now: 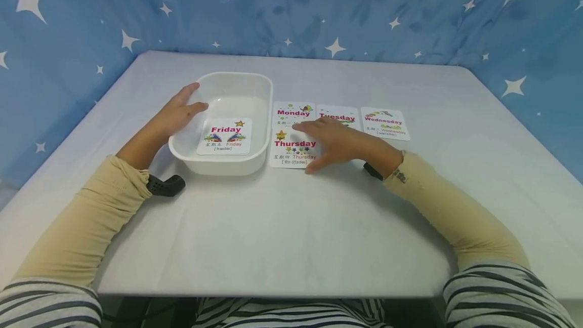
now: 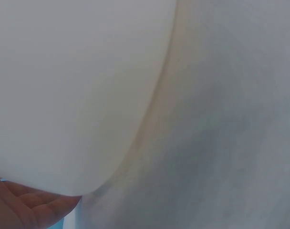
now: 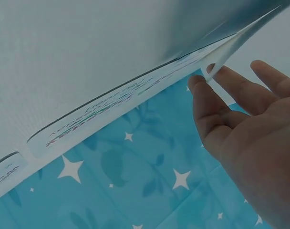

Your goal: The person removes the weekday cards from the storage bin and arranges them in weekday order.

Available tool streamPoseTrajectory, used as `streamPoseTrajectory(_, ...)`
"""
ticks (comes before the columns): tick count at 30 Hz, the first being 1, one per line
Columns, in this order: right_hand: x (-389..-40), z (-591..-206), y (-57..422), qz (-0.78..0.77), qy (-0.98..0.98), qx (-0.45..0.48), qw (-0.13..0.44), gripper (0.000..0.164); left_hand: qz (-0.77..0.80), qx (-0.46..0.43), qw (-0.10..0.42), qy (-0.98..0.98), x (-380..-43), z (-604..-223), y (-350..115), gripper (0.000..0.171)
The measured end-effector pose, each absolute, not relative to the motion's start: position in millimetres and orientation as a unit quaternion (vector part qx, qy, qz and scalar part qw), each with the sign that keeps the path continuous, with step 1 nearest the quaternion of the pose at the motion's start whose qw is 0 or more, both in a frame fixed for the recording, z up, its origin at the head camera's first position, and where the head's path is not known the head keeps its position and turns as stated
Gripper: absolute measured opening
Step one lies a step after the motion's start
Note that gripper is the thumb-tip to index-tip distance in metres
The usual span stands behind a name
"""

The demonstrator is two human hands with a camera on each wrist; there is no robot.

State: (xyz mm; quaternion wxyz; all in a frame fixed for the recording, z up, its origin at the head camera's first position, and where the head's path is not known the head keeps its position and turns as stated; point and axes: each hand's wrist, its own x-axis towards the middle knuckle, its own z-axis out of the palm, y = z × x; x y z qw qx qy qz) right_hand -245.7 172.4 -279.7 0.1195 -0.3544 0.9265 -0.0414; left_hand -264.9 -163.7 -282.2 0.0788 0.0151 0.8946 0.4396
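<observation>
A white plastic basin (image 1: 184, 153) stands left of centre, and my left hand (image 1: 177, 113) grips its left rim, thumb on the inside. Fingers of this hand (image 2: 45, 207) show along the basin's outer side in the left wrist view. A Friday card (image 1: 224, 146) lies face up in the basin. My right hand (image 1: 337, 140) pinches the Thursday card (image 1: 287, 157) by its right side between thumb and index finger. In the right wrist view that card (image 3: 223, 52) slants up from the others. It overlaps the lower part of the Monday card (image 1: 284, 109).
The Tuesday card (image 1: 337, 111) lies right of Monday, partly behind my right hand. Further right is the Wednesday card (image 1: 387, 128). A white cloth covers the table (image 1: 282, 237), and a blue curtain with white stars (image 1: 309, 9) hangs behind it.
</observation>
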Motion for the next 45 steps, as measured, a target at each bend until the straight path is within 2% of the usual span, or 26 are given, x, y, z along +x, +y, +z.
streamPoseTrajectory(10,-248.1,-279.6,169.7,-0.038,0.925,-0.341,0.166,0.092,0.445,0.011,0.078,0.892,-263.3,-284.1,-166.6,0.069)
streamPoseTrajectory(28,-249.6,-280.0,168.4,-0.047,0.917,-0.344,0.195,0.087,0.458,0.014,0.082,0.885,-262.0,-284.1,-167.9,0.068)
streamPoseTrajectory(41,-249.0,-279.5,168.7,-0.012,0.919,-0.349,0.182,0.078,0.45,0.016,0.081,0.889,-263.6,-283.5,-168.2,0.069)
streamPoseTrajectory(45,-247.9,-279.2,171.1,-0.013,0.919,-0.35,0.181,0.08,0.444,0.016,0.083,0.892,-265.0,-281.9,-165.9,0.069)
